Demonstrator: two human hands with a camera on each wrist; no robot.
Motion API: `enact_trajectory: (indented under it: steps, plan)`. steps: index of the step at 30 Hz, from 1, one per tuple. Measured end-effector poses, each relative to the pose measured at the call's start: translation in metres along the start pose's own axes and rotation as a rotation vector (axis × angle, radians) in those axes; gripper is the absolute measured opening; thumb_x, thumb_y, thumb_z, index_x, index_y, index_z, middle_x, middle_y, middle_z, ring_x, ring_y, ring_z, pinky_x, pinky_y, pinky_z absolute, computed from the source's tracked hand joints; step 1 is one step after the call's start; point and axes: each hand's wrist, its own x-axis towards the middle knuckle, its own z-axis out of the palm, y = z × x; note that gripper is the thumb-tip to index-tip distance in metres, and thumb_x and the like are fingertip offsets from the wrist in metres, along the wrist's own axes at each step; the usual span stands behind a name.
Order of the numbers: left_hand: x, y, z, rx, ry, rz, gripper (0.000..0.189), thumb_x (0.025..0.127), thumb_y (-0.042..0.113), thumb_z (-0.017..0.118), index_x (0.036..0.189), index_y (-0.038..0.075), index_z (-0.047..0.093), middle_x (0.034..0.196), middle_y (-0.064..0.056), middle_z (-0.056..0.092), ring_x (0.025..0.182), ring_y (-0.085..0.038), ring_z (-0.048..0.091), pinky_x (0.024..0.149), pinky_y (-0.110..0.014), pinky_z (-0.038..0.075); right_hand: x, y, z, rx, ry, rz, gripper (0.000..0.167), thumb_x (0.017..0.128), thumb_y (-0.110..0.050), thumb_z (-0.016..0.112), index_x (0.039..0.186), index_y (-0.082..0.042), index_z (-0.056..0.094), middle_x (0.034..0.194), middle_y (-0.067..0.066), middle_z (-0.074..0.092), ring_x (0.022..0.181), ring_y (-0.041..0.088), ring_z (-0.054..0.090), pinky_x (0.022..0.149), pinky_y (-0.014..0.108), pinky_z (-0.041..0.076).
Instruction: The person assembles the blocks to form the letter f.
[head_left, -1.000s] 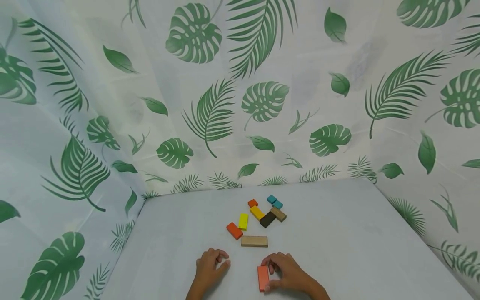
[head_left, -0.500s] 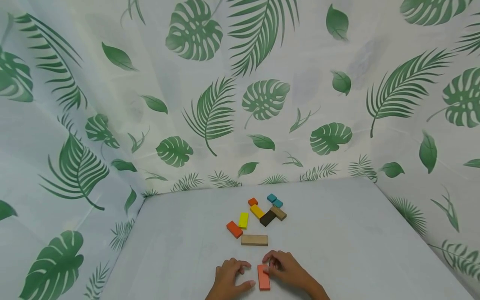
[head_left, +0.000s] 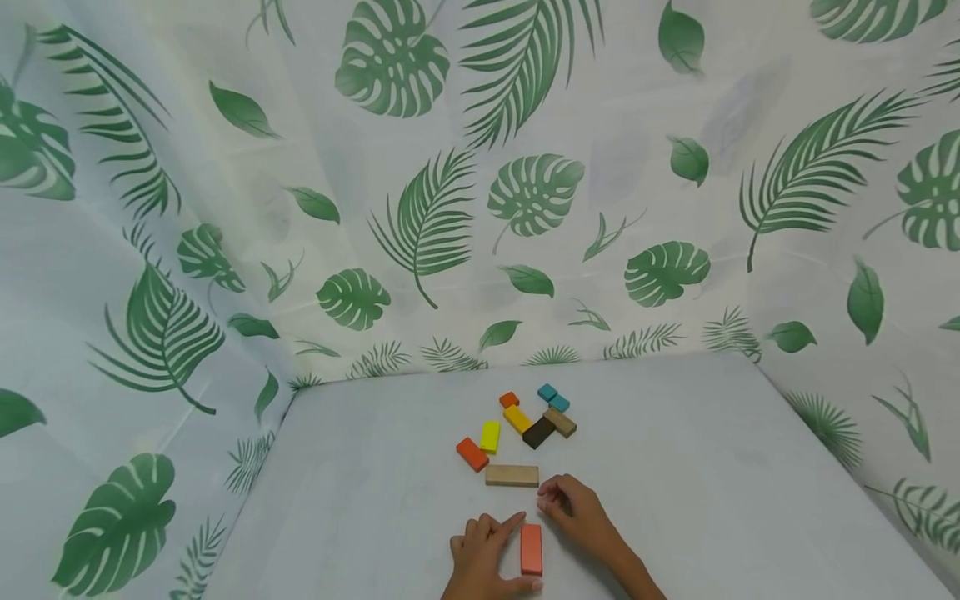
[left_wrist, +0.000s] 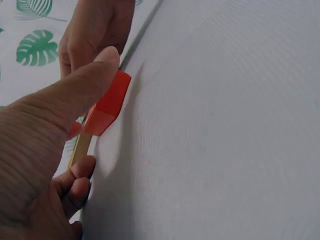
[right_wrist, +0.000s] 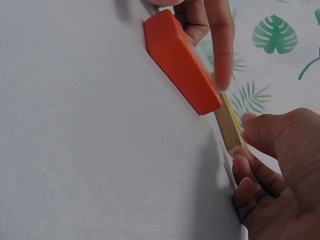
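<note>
A coral-red block lies lengthwise on the white tabletop. My left hand frames its left side, with the index finger stretched toward the far end and the thumb by the near end. In the left wrist view the thumb overlaps the red block; the right wrist view shows its long side facing the camera. My right hand is away from that block. Its thumb and fingers stand apart, near the right end of a light wooden block that lies crosswise beyond the red one.
Beyond the wooden block lie an orange-red block, a bright yellow block, an amber block, a dark brown block, a tan block, a small orange block and two small blue blocks. Leaf-print cloth surrounds the table.
My left hand has moved right, up to the coral-red block. My right hand has let go of that block and moved forward toward the wooden block.
</note>
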Motion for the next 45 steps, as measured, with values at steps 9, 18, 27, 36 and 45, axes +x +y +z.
enact_trajectory:
  steps: [9,18,27,36,45]
  plan:
    - [-0.002,0.006,-0.002,0.039,0.014,0.018,0.072,0.070,0.070,0.073,0.130,0.033,0.060,0.089,0.007,0.038,0.081,-0.013,0.030,0.068,-0.038,0.019,0.009,0.003,-0.001,-0.072,0.062,0.042,0.027,0.083,-0.007,0.075,0.107,-0.012,0.064,0.094,-0.002,0.058,0.078,0.001,0.052,0.071,0.020,0.049]
    - [-0.002,0.001,0.002,0.049,0.006,0.023,0.070,0.070,0.070,0.073,0.130,0.037,0.059,0.090,0.008,0.038,0.080,-0.012,0.030,0.068,-0.037,0.018,0.025,0.002,0.001,-0.140,0.006,0.033,0.039,0.081,-0.013,0.078,0.117,-0.010,0.063,0.095,0.002,0.056,0.070,0.001,0.045,0.063,0.019,0.044]
    - [-0.002,0.001,0.001,0.027,0.013,0.020,0.072,0.070,0.071,0.072,0.130,0.033,0.060,0.091,0.008,0.040,0.079,-0.011,0.030,0.067,-0.037,0.017,0.037,-0.008,0.012,-0.264,0.004,0.066,0.032,0.079,-0.022,0.081,0.108,-0.013,0.069,0.091,-0.001,0.051,0.071,0.006,0.044,0.059,0.019,0.038]
    - [0.001,-0.003,0.003,0.003,0.027,0.017,0.073,0.068,0.074,0.071,0.127,0.032,0.061,0.091,0.010,0.040,0.079,-0.009,0.029,0.067,-0.037,0.017,0.035,-0.015,0.012,-0.319,-0.019,0.109,0.043,0.075,-0.025,0.083,0.109,-0.007,0.063,0.075,-0.004,0.049,0.066,0.008,0.044,0.055,0.022,0.037]
    - [0.002,-0.004,0.004,-0.015,0.009,-0.002,0.075,0.068,0.074,0.071,0.128,0.030,0.061,0.091,0.009,0.041,0.080,-0.010,0.030,0.068,-0.037,0.018,0.032,-0.025,0.006,-0.406,-0.181,0.150,0.077,0.079,-0.039,0.077,0.140,-0.002,0.047,0.080,0.002,0.059,0.068,0.013,0.047,0.058,0.030,0.040]
